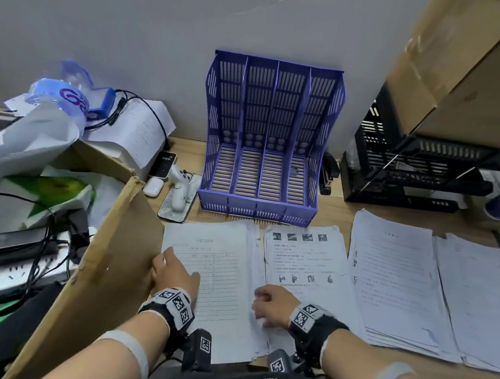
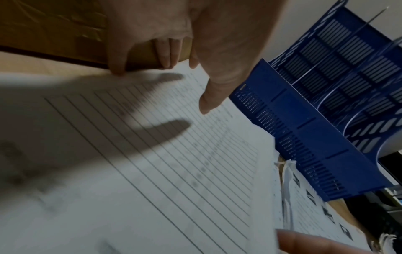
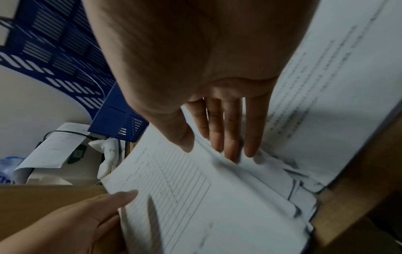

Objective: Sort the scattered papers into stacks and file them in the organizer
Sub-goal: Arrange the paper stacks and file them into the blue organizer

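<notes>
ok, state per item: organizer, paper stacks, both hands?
organizer: upright against the wall, all four slots empty
lined-form stack: flat on desk, both hands at its side edges
picture-sheet stack: flat, untouched
left hand: fingers at stack's left edge
right hand: fingers straight on stack's right edge

Four paper stacks (image 1: 305,268), one four-slot organizer (image 1: 269,140), two hands (image 1: 173,270).

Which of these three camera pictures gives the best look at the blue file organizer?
The head view: the whole blue organizer stands upright against the wall, all four slots visibly empty. The left wrist view shows its front lip and part of the slots, tilted; the right wrist view shows only a corner and side wall behind the right hand.
</notes>
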Available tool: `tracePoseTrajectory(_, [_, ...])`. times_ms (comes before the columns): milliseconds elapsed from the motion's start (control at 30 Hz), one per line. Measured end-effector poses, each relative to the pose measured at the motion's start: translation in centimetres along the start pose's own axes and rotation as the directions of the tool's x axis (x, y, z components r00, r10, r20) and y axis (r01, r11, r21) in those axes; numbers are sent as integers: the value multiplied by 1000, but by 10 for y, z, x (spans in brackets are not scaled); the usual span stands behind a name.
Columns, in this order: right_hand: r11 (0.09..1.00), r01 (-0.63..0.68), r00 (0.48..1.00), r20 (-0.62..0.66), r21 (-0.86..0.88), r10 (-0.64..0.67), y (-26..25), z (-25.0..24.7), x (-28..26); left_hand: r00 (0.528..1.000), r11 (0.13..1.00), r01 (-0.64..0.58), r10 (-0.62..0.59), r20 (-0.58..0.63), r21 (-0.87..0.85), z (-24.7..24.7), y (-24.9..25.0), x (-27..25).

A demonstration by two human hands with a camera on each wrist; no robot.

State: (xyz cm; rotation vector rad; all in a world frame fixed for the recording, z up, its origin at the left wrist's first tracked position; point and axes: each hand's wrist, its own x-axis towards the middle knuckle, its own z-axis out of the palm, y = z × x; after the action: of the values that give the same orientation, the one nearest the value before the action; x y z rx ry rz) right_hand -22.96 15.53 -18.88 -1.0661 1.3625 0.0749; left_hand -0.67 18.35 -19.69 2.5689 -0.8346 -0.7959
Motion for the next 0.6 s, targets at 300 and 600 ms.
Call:
tracePoseTrajectory(300, [965,117,955,-240,-234,-174,2,0,3,997,997,-65,63,43,48,-3,-13,8])
tracePoseTrajectory(600, [939,216,926,-250,-269,-284,-4,-22,-6,995,995,-81,85,62,-59,-15,1,13])
